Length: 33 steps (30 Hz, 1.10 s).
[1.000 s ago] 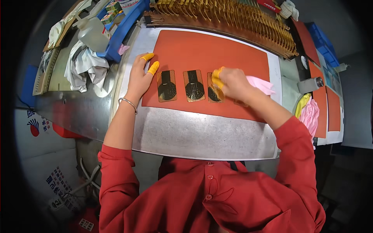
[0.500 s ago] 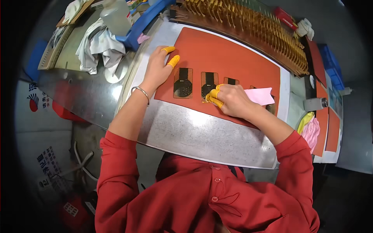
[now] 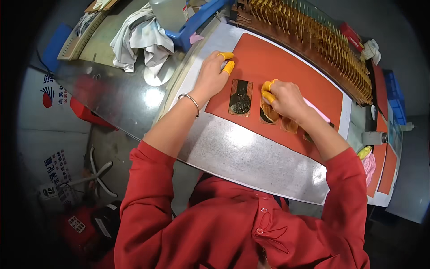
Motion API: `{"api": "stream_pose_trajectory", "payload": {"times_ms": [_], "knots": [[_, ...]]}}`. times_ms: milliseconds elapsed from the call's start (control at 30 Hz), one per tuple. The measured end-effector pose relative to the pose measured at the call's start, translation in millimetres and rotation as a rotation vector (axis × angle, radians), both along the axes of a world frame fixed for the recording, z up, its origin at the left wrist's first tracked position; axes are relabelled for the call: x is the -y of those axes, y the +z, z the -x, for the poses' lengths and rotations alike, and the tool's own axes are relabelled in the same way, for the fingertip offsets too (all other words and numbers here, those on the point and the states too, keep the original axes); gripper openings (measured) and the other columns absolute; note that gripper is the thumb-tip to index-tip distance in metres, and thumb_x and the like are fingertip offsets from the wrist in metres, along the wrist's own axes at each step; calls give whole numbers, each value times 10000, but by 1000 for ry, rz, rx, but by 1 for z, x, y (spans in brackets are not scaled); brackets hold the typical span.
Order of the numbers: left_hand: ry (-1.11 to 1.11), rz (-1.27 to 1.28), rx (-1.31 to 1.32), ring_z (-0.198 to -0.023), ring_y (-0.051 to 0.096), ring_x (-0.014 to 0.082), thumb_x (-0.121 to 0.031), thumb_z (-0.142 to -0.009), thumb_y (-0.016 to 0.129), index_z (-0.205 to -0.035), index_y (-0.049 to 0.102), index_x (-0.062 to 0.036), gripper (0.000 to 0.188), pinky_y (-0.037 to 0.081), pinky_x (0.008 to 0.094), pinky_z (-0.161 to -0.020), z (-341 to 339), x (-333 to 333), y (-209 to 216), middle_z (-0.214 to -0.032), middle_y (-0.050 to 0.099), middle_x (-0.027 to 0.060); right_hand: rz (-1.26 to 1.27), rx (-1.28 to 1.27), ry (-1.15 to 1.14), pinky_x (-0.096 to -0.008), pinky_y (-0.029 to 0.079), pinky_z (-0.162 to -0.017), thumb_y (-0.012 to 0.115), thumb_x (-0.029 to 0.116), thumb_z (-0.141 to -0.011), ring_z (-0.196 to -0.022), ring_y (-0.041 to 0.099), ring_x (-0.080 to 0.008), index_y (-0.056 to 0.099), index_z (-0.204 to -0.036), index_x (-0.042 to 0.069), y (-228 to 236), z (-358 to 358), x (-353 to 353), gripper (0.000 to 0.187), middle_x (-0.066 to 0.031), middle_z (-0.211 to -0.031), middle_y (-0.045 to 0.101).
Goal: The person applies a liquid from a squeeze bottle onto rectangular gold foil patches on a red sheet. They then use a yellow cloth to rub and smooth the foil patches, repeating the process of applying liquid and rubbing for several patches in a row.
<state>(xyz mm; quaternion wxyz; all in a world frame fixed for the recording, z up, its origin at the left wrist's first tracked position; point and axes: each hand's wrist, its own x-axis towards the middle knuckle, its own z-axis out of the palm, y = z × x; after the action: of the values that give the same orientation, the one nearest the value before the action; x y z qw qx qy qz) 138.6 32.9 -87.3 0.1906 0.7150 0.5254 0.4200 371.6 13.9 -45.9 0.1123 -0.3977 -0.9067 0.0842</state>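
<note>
An orange mat (image 3: 286,67) lies on the metal table with a row of flat copper-coloured circuit pieces on it. The leftmost piece (image 3: 240,98) carries a black disc and strip. My left hand (image 3: 212,76), with yellow finger cots on thumb and forefinger, rests at the mat's left edge, those two fingers slightly apart. My right hand (image 3: 286,101) is closed, its yellow-cotted fingertips pinched over the upper end of the second piece (image 3: 268,112). A pink sheet (image 3: 316,110) sticks out from under this hand. What the fingertips pinch is hidden. Part of a third piece (image 3: 289,126) shows below the hand.
Behind the mat stands a long rack (image 3: 309,49) of curved golden pieces. A blue tray (image 3: 197,22), white cloth (image 3: 143,38) and clear container (image 3: 169,13) are at the far left. A grey bottle (image 3: 374,137) and pink cloth (image 3: 368,167) lie at the right.
The view has shifted, so the table sits further right. My right hand has moved from the second piece's lower end to its upper end, and less black shows on that piece.
</note>
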Motion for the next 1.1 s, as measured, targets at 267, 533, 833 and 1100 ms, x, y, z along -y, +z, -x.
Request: {"api": "stream_pose_trajectory", "payload": {"times_ms": [267, 533, 833, 1100], "knots": [[12, -26, 23, -1026, 523, 343, -50, -869, 486, -1081, 581, 15, 241, 409, 356, -897, 1, -1, -3, -1062, 570, 170, -2, -40, 116, -461, 468, -564, 591, 115, -730, -687, 612, -335, 599, -774, 49, -10, 61, -4, 79, -145, -733, 600], [1, -51, 22, -1012, 522, 349, 2, -835, 462, -1073, 576, 32, 266, 409, 362, -893, 6, 2, -8, -1065, 559, 186, 48, -61, 235, -463, 468, -543, 607, 134, -721, -636, 613, -323, 604, -766, 72, -11, 68, 37, 76, -146, -698, 592], [-70, -28, 96, -1001, 537, 358, -23, -834, 488, -1066, 587, 26, 257, 426, 370, -880, 6, 0, -7, -1056, 576, 194, -22, -57, 190, -433, 474, -513, 555, 136, -773, -657, 620, -304, 602, -759, 49, -9, 65, 52, 99, -149, -714, 602], [-77, 27, 74, -1089, 525, 319, -16, -845, 529, -1146, 550, 13, 303, 400, 341, -946, 12, 8, -7, -1131, 562, 174, 667, -855, -85, -320, 506, -721, 672, 23, -771, -674, 620, -136, 616, -850, 9, 92, -90, 154, 97, -59, -722, 624]]}}
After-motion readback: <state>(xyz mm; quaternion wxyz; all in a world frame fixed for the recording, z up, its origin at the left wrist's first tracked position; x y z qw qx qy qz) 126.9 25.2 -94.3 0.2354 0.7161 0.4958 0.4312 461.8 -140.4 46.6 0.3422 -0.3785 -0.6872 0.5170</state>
